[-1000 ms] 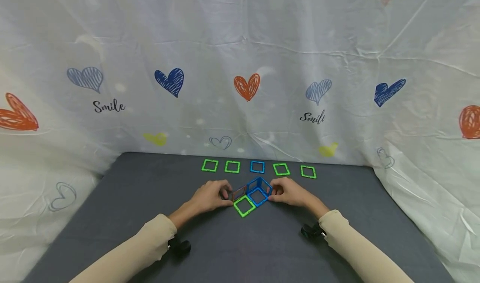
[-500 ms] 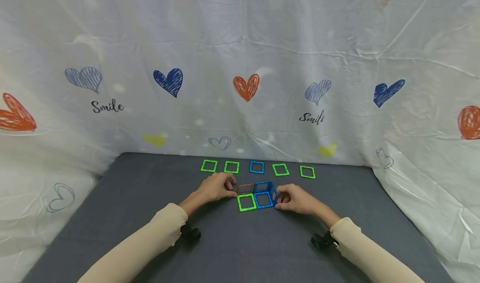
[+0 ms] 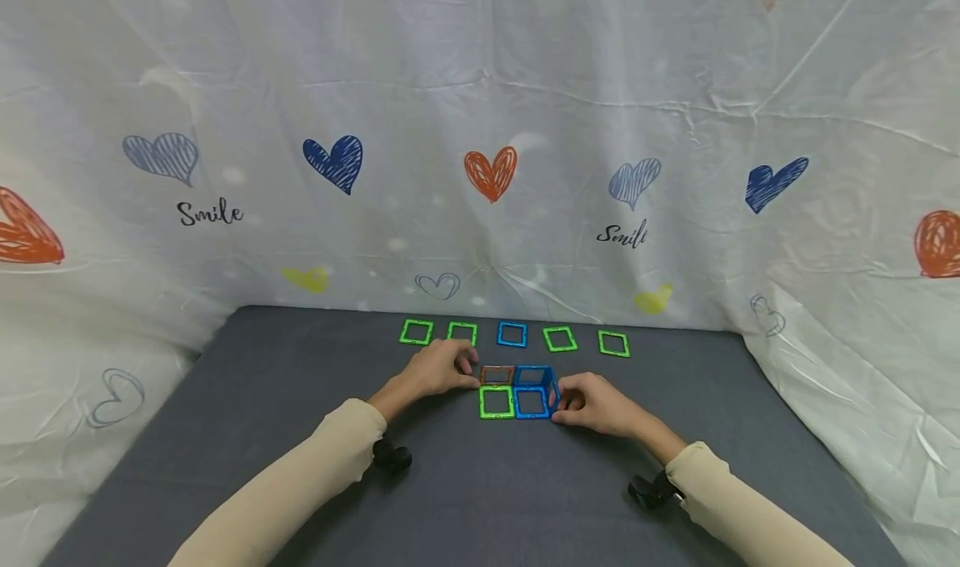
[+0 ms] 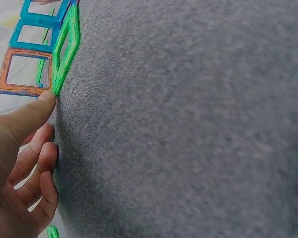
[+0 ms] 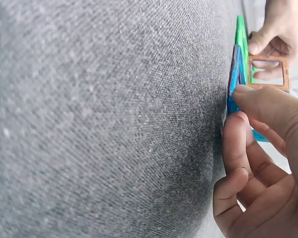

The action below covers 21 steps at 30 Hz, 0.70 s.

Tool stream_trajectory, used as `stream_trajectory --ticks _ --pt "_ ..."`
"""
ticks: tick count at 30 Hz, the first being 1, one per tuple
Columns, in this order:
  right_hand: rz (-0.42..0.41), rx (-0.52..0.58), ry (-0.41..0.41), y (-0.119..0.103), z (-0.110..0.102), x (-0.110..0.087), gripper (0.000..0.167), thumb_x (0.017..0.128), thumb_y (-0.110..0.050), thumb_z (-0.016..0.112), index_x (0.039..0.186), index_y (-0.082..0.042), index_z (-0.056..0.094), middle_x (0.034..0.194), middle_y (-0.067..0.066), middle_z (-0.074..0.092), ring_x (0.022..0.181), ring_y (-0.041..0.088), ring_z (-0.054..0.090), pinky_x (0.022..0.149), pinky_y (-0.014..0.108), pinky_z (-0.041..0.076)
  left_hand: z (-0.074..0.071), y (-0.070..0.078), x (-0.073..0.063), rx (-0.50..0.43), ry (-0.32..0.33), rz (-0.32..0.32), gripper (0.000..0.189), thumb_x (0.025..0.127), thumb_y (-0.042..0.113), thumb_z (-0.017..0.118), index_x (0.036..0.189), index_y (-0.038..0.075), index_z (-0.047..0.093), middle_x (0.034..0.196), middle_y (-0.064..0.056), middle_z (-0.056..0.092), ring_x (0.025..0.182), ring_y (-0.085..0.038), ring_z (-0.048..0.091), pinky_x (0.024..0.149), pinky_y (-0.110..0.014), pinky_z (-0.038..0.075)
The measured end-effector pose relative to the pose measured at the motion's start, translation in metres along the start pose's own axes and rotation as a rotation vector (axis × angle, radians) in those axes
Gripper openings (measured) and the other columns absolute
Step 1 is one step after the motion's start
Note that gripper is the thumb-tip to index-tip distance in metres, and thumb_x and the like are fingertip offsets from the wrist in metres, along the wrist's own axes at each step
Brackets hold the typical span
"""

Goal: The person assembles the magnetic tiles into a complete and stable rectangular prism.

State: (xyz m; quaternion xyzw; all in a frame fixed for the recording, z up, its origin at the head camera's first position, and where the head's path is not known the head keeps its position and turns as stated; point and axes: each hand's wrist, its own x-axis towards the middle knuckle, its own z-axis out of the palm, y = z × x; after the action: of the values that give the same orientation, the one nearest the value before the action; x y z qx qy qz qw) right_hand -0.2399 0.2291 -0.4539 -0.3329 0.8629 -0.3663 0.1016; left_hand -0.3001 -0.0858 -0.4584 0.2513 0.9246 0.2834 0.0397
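Magnetic tiles stand joined mid-table: a flat green tile [image 3: 497, 403] and a flat blue tile [image 3: 532, 403] lie side by side. Upright behind the green one is an orange tile [image 4: 25, 72]. An upright blue tile [image 3: 533, 375] backs the other, and a further blue tile [image 3: 555, 390] rises at its right side. My left hand [image 3: 441, 367] touches the corner where green and orange meet with its thumb tip, its other fingers loosely bent. My right hand [image 3: 598, 403] pinches the right-side blue tile, thumb at its front lower corner; its index fingertip is partly hidden.
Along the back of the dark table [image 3: 300, 367] lie several separate tiles: a green tile [image 3: 416, 332] at the left, a blue tile [image 3: 512, 334] in the middle, a green tile [image 3: 614, 344] at the right. A white curtain [image 3: 487, 242] with printed hearts hangs behind.
The joined tiles have turned from a diagonal to square with the table's front and shifted slightly right. My left hand moved right and away from me; my right hand moved right and nearer.
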Motion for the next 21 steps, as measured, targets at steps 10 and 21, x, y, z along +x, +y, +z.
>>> stream_trajectory --ticks 10,21 --pt "0.023 0.035 0.009 0.001 0.000 -0.002 0.009 0.092 -0.011 0.078 0.092 -0.010 0.069 0.082 -0.003 0.068 0.068 0.016 0.066 0.059 0.027 0.052 0.003 0.002 0.007 -0.010 0.007 0.022 0.032 0.083 0.026 0.088 0.108 0.014 0.072 0.082 0.013 0.066 0.078 -0.009 0.063 0.076 -0.040 0.053" --pt "0.006 0.047 0.029 0.012 -0.007 -0.002 0.009 0.091 -0.009 0.079 0.094 -0.009 0.070 0.083 -0.001 0.068 0.070 0.014 0.064 0.063 0.028 0.053 0.004 0.004 0.012 -0.092 -0.029 0.083 0.024 0.088 0.020 0.084 0.109 0.015 0.073 0.087 0.011 0.068 0.076 -0.006 0.063 0.073 -0.035 0.054"
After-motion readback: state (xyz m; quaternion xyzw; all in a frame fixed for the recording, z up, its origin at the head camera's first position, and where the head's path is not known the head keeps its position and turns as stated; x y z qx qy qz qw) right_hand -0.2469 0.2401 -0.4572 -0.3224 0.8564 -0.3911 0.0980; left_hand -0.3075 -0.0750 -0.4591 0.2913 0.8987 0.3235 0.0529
